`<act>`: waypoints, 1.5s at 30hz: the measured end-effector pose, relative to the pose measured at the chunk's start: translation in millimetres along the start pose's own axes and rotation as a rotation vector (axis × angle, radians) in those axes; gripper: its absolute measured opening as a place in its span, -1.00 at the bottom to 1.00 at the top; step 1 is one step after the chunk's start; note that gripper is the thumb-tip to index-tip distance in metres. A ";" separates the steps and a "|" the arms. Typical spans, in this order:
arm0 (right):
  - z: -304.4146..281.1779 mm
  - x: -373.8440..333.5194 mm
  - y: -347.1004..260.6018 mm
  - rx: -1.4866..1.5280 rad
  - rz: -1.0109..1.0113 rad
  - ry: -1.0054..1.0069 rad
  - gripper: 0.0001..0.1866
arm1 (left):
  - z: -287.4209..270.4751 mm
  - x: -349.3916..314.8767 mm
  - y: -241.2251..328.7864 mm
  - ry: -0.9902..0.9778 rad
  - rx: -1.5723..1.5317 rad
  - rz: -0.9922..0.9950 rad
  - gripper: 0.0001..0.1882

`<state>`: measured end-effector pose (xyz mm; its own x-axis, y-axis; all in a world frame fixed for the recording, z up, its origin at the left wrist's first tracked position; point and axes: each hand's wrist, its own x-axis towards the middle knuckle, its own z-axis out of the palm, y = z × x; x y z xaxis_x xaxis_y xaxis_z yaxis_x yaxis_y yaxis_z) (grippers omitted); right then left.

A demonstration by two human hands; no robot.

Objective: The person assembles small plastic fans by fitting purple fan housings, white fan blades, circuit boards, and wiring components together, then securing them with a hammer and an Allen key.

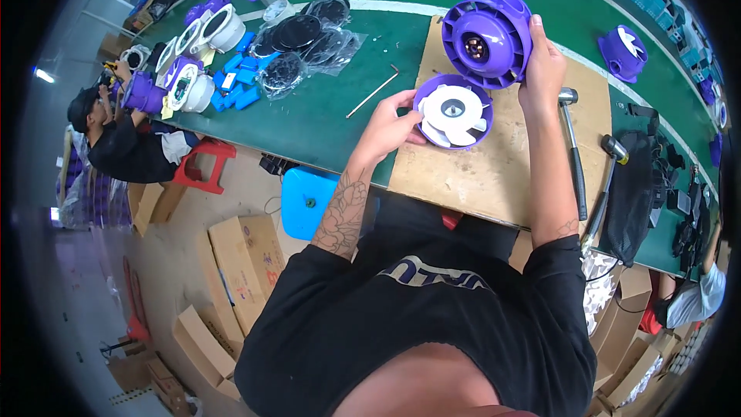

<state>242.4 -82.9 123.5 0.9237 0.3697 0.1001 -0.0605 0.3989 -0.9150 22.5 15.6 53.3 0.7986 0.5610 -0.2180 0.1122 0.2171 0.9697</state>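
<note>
A flat tan board [463, 181] lies on the green surface [332, 135]. On it is a purple bowl [432, 86] with a white fan wheel [453, 109] inside. The left hand [390, 125] is half curled, pinching the bowl's rim at nine o'clock. Two hammers [577, 177] lie at four o'clock from the bowl. At one o'clock, the right hand [545, 66] wraps around a big purple cover's [488, 40] side, holding it up. Farther off, black discs [297, 32] lie at ten o'clock.
</note>
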 end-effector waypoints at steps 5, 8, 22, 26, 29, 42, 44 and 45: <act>-11.1 56.6 -0.2 0.163 0.186 -0.011 -0.65 | 9.9 41.0 24.7 -0.011 0.080 0.025 -0.54; -2.9 107.0 3.2 0.237 0.212 0.067 -0.66 | 13.4 84.3 56.9 -0.003 0.106 0.048 -0.54; -98.5 342.5 94.1 0.009 0.297 0.558 -0.57 | 53.7 330.7 70.2 -0.035 0.106 -0.009 -0.53; -121.9 346.8 58.2 -1.005 0.108 0.367 -0.50 | 57.2 351.5 59.0 0.142 0.040 0.062 -0.52; -134.5 336.8 32.9 -1.064 -0.196 0.478 -0.48 | 48.2 349.8 58.4 0.270 -0.030 0.086 -0.49; -364.9 351.8 -89.1 -1.139 0.080 0.763 -0.42 | 2.0 123.2 62.8 0.019 0.045 0.002 -0.60; -418.0 361.1 -78.0 -0.764 0.161 0.577 -0.43 | -7.0 104.9 62.7 0.076 0.092 0.067 -0.68; -402.2 363.1 -63.6 -0.655 0.342 0.615 -0.43 | -20.7 87.6 60.1 0.125 0.087 0.074 -0.68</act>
<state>733.8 -311.5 60.8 0.9432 -0.2004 -0.2649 -0.3126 -0.2661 -0.9118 87.0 94.3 90.2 0.7271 0.6694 -0.1522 0.1107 0.1044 0.9884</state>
